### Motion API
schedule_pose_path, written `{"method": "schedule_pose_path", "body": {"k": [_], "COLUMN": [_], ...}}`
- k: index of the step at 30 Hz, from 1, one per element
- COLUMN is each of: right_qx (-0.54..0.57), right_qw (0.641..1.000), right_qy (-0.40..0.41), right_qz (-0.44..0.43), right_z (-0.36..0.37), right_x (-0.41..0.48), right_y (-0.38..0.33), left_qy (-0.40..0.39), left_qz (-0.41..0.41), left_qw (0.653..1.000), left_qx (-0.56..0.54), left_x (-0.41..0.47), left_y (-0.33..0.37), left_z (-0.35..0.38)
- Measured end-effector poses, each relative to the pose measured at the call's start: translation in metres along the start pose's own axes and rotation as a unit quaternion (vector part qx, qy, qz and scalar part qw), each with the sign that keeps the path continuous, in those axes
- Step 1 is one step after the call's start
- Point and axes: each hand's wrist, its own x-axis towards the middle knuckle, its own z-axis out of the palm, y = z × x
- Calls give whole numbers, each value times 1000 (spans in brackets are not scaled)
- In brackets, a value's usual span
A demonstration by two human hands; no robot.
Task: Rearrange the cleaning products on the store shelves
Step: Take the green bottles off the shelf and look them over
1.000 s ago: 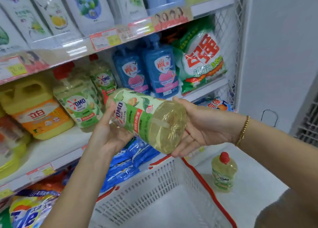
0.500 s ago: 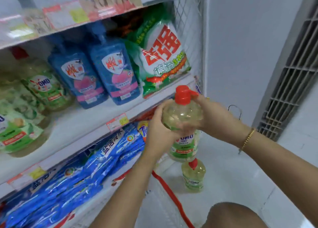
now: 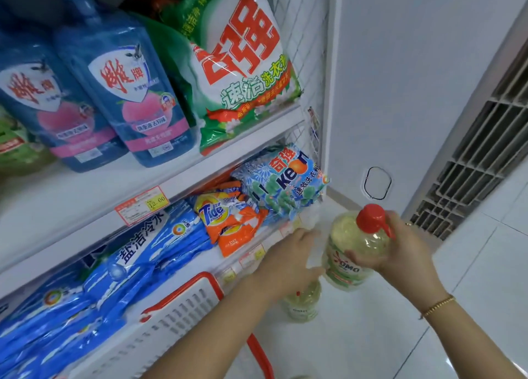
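My right hand point(image 3: 400, 252) grips a yellow OMO detergent bottle point(image 3: 350, 252) with a red cap, upright and low over the white floor. My left hand point(image 3: 288, 260) is beside the bottle with fingers spread, apart from it or just touching its side. Below my left hand a second, smaller OMO bottle point(image 3: 303, 304) stands on the floor, partly hidden by my wrist. On the shelf above stand two blue pump bottles point(image 3: 134, 92) and a green-and-white washing powder bag point(image 3: 243, 72).
A white basket with a red rim point(image 3: 183, 301) sits on the floor against the lower shelf. The lower shelf holds blue packets point(image 3: 143, 244), an orange Tide bag point(image 3: 225, 221) and a blue Keon bag point(image 3: 285, 178). A white wall and a vent grille point(image 3: 471, 155) are on the right.
The bottle went from lying sideways in both hands at shelf height to upright and down near the floor. My left hand has let go of it; my view dropped lower and to the right.
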Motion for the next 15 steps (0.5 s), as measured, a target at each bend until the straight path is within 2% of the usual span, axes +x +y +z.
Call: {"method": "schedule_pose_path", "body": {"k": [4,9,15], "right_qx": [-8,17,81], "right_qw": [997,990,975], "right_qy": [-14,-30,-23], "right_qz": [71,138,206], "right_z": [52,100,112], "right_x": [-7,-28,-53], "right_y": [36,53,59], "left_qy": [12,46,44], "left_qz": [-47,-37,-34], "left_qw": [999,997,996], "left_qx": [1,-49,-64], "left_x": [-20,-43,-50], "left_y": [-22,-30,-33], "left_z": [37,58,64]}}
